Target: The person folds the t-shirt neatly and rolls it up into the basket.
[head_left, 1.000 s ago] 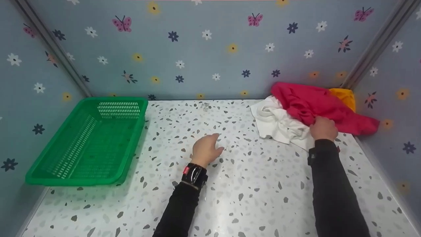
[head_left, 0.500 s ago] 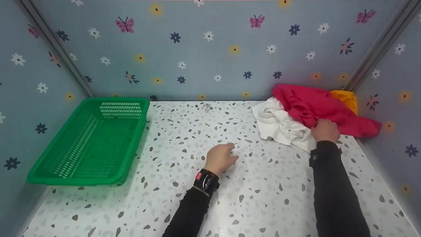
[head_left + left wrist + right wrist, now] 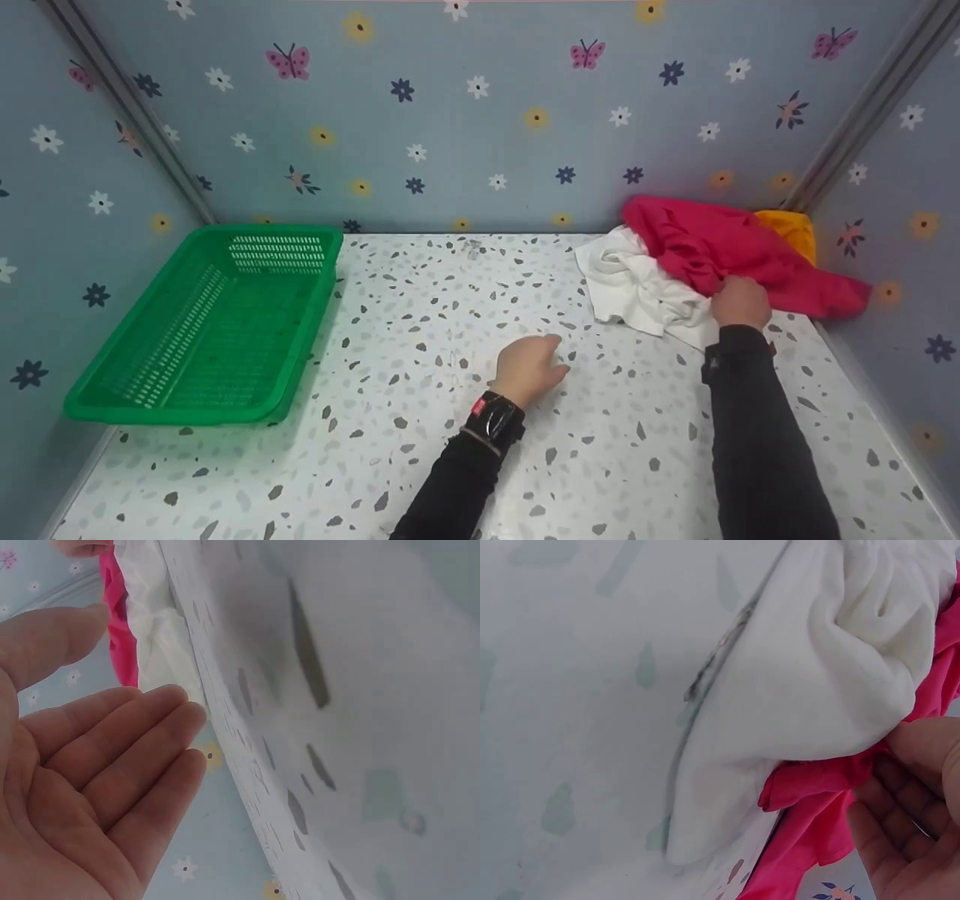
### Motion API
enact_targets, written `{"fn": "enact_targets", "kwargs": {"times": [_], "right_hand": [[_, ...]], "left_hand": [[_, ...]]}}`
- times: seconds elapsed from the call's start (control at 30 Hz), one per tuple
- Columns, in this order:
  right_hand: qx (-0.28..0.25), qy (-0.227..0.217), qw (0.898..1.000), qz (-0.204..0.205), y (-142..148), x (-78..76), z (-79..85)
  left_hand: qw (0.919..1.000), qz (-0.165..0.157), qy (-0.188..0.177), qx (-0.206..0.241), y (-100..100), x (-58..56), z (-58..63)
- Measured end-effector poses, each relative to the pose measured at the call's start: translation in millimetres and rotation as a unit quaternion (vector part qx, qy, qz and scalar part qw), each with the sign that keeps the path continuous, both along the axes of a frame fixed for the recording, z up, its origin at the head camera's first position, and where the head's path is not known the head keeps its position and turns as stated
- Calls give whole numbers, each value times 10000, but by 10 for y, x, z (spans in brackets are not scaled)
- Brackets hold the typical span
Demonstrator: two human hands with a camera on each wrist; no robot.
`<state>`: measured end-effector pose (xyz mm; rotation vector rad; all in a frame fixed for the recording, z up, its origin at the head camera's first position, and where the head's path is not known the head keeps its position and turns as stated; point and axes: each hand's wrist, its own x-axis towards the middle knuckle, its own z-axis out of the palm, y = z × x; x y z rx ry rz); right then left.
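Observation:
A crumpled heap of cloth lies at the back right, with pink-red cloth (image 3: pixel 780 262) over part of a white cloth (image 3: pixel 637 289) and a yellow-orange cloth (image 3: pixel 791 232) showing behind. My right hand (image 3: pixel 741 301) is at the heap's front edge. In the right wrist view, its thumb and fingers pinch the pink-red cloth (image 3: pixel 817 784) right beside the white cloth's fold. My left hand (image 3: pixel 527 370) hovers over the middle of the speckled table, left of the heap. The left wrist view shows its palm (image 3: pixel 67 817) bare and its fingers loosely extended, thumb apart.
A green plastic basket (image 3: pixel 300 352) with slotted walls stands at the left, nothing inside it. Flower-patterned panels (image 3: pixel 450 112) rise at the back and both sides of the speckled white tabletop (image 3: pixel 420 450).
My left hand has moved right and a little toward the front, closer to the heap. My right hand stays at the pink-red cloth, and the cloths keep their places.

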<state>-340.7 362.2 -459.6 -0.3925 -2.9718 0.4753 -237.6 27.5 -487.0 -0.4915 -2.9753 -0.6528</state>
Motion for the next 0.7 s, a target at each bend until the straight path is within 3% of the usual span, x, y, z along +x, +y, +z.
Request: {"fn": "enact_targets", "kwargs": {"times": [0.13, 0.27, 0.43, 0.57, 0.7], "right_hand": [[-126, -26, 9999, -6, -5, -29, 113], [-234, 241, 9994, -67, -35, -73, 324], [-405, 1092, 9932, -32, -123, -103, 632], [-626, 1886, 9800, 119, -241, -80, 887], [-767, 2322, 9693, 271, -369, -16, 1147]], "left_hand": [[10000, -50, 64, -34, 67, -7, 23], [9999, -60, 90, -2, 146, -24, 51], [9997, 19, 45, 242, 230, -65, 107], [9988, 62, 67, 488, 249, -100, 158], [9975, 124, 123, 682, 224, -122, 181]]}}
